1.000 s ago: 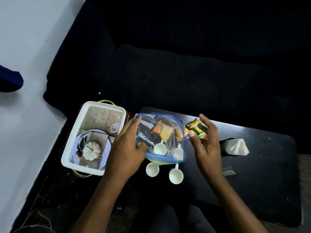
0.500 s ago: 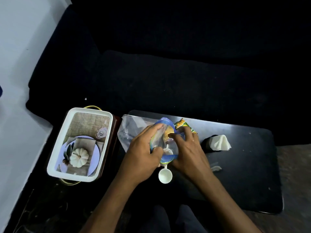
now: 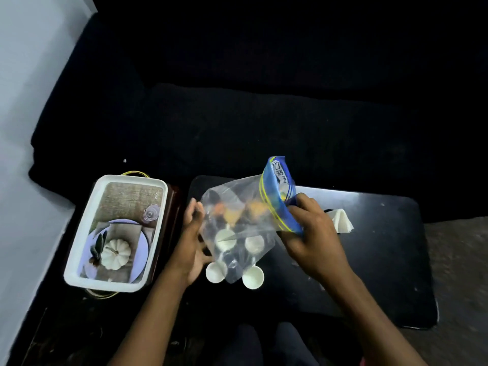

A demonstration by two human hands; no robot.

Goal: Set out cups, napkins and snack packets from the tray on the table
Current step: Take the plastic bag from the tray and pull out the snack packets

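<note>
At the far left a white-rimmed tray with a printed picture of a pumpkin on a plate sits beside the dark surface. Just right of the tray, the left hand is open, fingers spread, its palm against the left side of a clear plastic bag. The bag is lifted and tilted above the surface; through it show two small white cups and blurred orange snack packets, though whether the cups are inside or behind it is unclear. Two more white cups stand on the surface at the bag's lower edge, one near the left palm. The right hand is closed around the bag's blue zip end, holding it up. Behind that hand white napkins lie on the surface.
</note>
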